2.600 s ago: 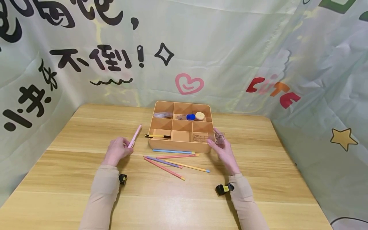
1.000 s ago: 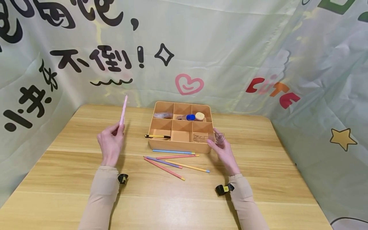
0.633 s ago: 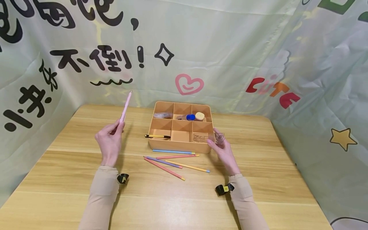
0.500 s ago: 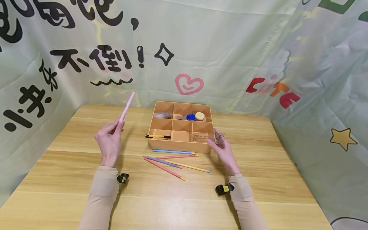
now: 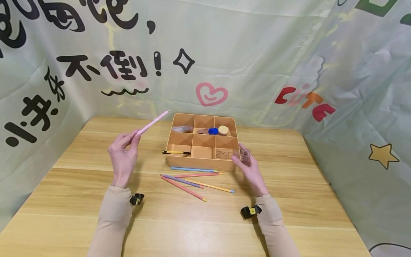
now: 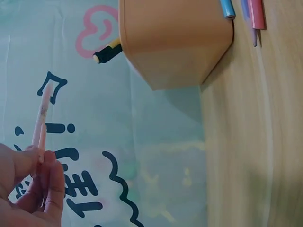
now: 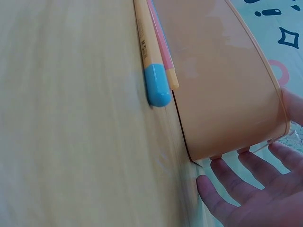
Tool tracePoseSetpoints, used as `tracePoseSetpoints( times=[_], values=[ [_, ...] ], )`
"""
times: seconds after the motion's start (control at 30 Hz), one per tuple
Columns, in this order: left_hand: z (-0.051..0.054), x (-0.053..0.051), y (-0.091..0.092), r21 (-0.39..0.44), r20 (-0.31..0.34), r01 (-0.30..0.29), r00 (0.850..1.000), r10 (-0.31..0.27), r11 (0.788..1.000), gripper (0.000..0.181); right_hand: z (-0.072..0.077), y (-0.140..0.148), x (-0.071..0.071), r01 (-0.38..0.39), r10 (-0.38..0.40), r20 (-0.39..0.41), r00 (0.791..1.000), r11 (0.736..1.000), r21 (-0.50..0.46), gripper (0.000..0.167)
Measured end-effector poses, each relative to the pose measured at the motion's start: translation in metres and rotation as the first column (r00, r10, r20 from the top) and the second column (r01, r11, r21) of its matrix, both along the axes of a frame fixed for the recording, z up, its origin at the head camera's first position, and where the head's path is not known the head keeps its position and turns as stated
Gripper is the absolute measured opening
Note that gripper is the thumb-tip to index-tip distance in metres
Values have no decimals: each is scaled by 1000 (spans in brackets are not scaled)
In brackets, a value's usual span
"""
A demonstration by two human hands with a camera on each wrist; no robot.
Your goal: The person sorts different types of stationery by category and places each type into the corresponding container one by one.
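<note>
The left hand (image 5: 123, 153) pinches a pink pen (image 5: 153, 122) between thumb and fingers, above the table left of the box; the pen's tip points up and right. In the left wrist view the same pen (image 6: 42, 116) rises from the fingertips of the left hand (image 6: 35, 189). The right hand (image 5: 251, 171) holds the near right corner of a tan compartment box (image 5: 200, 163), thumb at the rim and fingers against the side. A clear item (image 5: 245, 154) sticks out over that side. In the right wrist view the right hand's (image 7: 260, 189) spread fingertips meet the box (image 7: 222, 80).
Blue, red, purple and yellow pencils lie before the box, among them a yellow one (image 5: 210, 184). A black-and-yellow pen (image 5: 176, 152) pokes out of its left side. Inside are a blue-capped item (image 5: 213, 131) and a cream round item (image 5: 223, 130). A printed curtain (image 5: 257, 64) hangs behind.
The left hand has lifted from the table with the pink pen, whose tip swung from nearly upright over to the right. The right hand and box have stayed put.
</note>
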State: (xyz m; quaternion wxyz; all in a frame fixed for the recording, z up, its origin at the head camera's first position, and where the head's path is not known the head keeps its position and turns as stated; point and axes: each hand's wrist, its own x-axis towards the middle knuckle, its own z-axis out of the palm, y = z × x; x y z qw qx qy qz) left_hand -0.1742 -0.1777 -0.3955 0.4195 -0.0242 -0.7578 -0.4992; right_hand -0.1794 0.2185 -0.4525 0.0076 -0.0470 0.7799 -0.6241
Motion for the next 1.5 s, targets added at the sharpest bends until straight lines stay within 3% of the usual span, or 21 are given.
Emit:
tracePoseSetpoints(
  times=[0.5,0.83,1.2,1.5],
  values=[
    [2,2,10,-125,92,119,990,-108,985,16,-2,0,-2,-1,1,-8,1000,1000,-1,68],
    [-1,2,15,-214,164,199,972,-166,956,14,-1,0,-2,2,-2,-8,1000,1000,7,69],
    [-1,4,18,-306,254,239,954,-163,922,15,-2,0,-2,3,-3,-12,1000,1000,8,68],
    [-3,4,24,-328,256,244,953,-163,913,15,-1,0,-1,4,-4,-8,1000,1000,-4,68]
  ],
)
